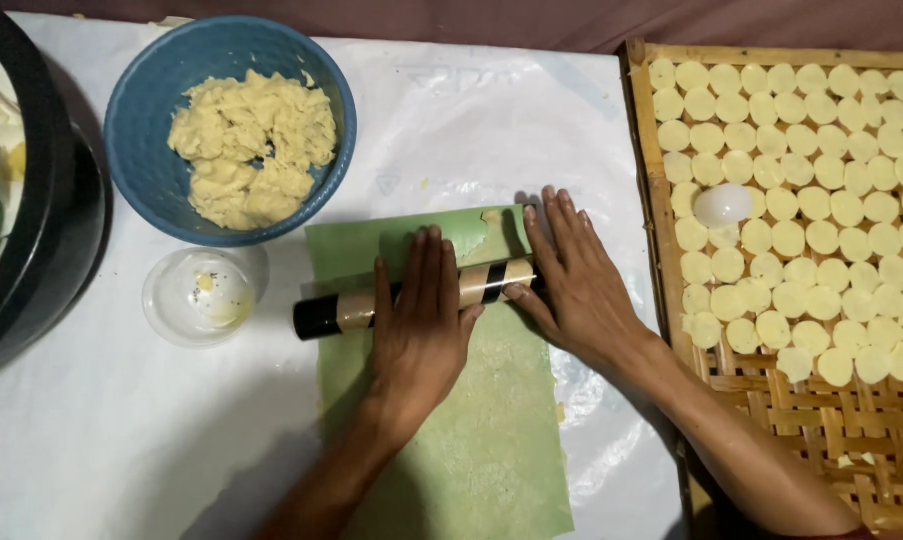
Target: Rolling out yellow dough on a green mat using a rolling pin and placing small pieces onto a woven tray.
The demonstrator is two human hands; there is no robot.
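Rolling pin [411, 297] lies crosswise on green sheet [441, 400], mid-table; left hand [419, 325] and right hand [578, 285] rest flat on it, fingers straight, pressed together, for even downward pressure. Farther off, blue dough bowl [141, 150] and woven tray [661, 200] of cut rounds flank within reach.

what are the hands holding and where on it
Both press flat on a black-and-tan banded roller lying on a green sheet: left hand on its middle, right hand on its right end.
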